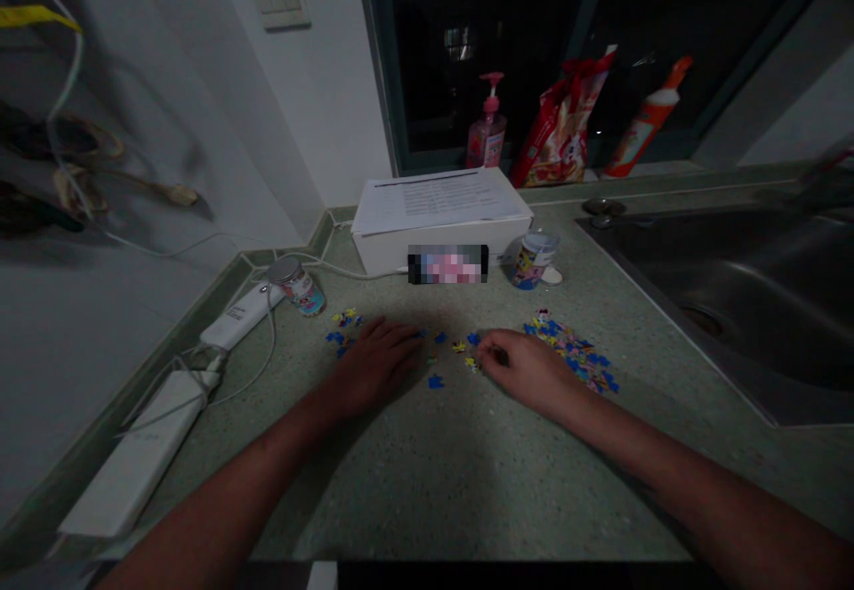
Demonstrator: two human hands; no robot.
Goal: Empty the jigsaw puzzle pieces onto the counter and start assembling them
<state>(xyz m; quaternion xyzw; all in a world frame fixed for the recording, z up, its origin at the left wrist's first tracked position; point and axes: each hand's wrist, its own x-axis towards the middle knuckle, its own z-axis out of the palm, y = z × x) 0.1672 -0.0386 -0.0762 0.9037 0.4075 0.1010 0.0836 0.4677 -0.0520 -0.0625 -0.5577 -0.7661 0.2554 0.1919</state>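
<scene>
My left hand (374, 367) lies palm down on the speckled table (467, 492), reaching inward, its fingers (400, 339) flat and pressed together. A small heap of jigsaw pieces (343, 332) sits just left of that hand. My right hand (527, 372) angles inward, its fingers (497, 354) curled down toward the table; I cannot tell whether they pinch a piece. A larger heap of pieces (570, 354) sits just beside it, and loose blue pieces (436, 382) lie between both hands.
</scene>
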